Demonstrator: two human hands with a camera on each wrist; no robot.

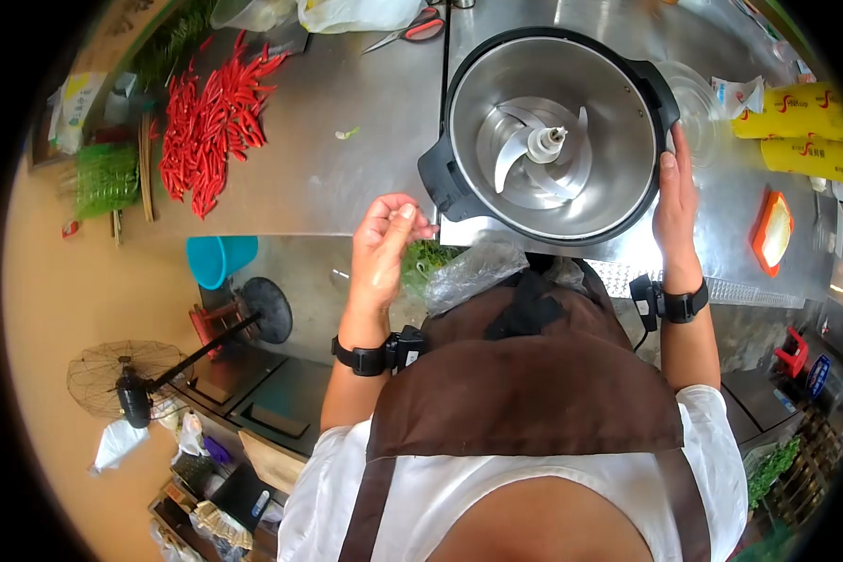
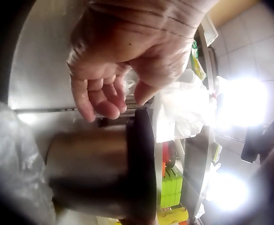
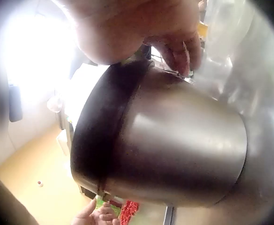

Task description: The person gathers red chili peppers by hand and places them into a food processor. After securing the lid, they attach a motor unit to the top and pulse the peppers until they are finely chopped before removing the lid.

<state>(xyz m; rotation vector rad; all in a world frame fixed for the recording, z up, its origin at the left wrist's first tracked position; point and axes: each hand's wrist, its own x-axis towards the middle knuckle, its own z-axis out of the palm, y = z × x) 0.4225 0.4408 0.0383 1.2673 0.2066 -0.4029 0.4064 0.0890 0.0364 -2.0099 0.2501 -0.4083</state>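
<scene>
Your left hand (image 1: pixel 382 251) hovers just beside the pot's near-left handle (image 1: pixel 448 183), its fingers loosely curled with nothing pinched. Your right hand (image 1: pixel 676 208) rests against the pot's side by the other handle (image 1: pixel 656 89), fingers extended and close together. The steel pot (image 1: pixel 618 159) sits between both sets of fingers, upright on the desk (image 1: pixel 347 178), its curved blades (image 1: pixel 510 157) inside. Right of your right fingers lie yellow rolls (image 1: pixel 806 112); well left of your left fingers, red chillies (image 1: pixel 211 122); farther beyond them, scissors (image 1: pixel 421 30).
</scene>
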